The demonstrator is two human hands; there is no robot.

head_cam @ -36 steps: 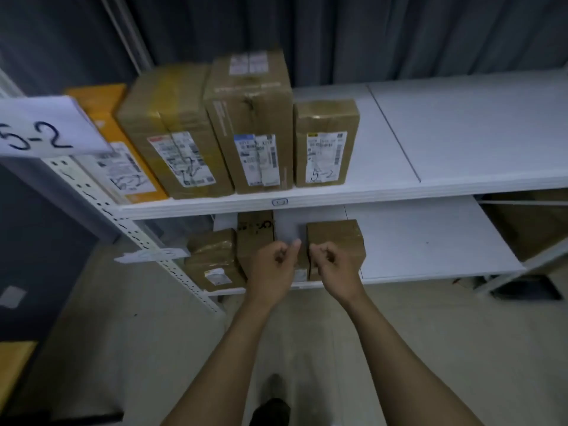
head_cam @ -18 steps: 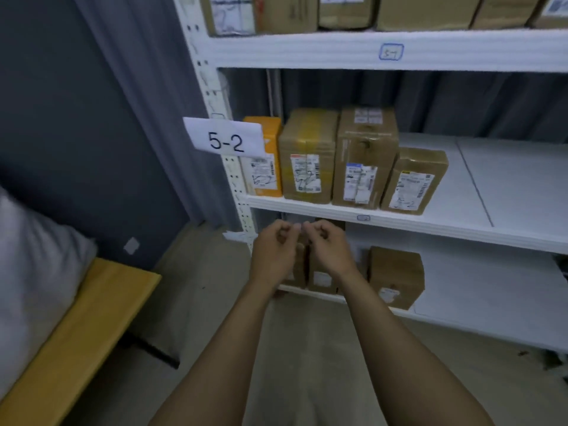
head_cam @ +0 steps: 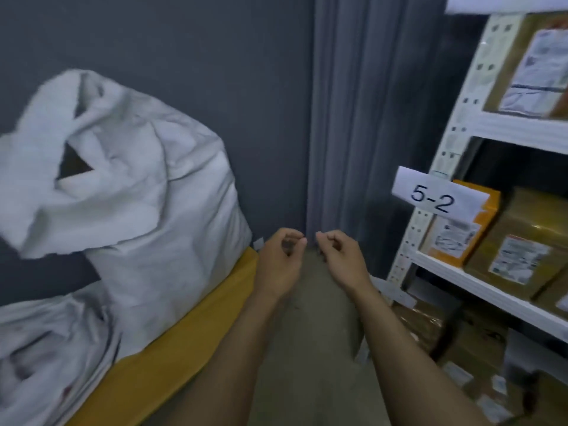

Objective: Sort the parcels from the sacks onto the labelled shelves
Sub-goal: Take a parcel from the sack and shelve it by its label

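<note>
Two forearms extended forward; left hand, right hand close together, loosely curled, holding nothing.

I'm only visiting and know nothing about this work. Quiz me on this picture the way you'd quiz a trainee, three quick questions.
1. True or false: the left hand and the right hand each hold a parcel.
2. Fill in: the paper label on the shelf rack reads ___.
3. The parcel right behind that label is: A orange, B blue, C green.

Key: 1 false, both hands are empty with loosely curled fingers. 2: 5-2. 3: A.
</note>
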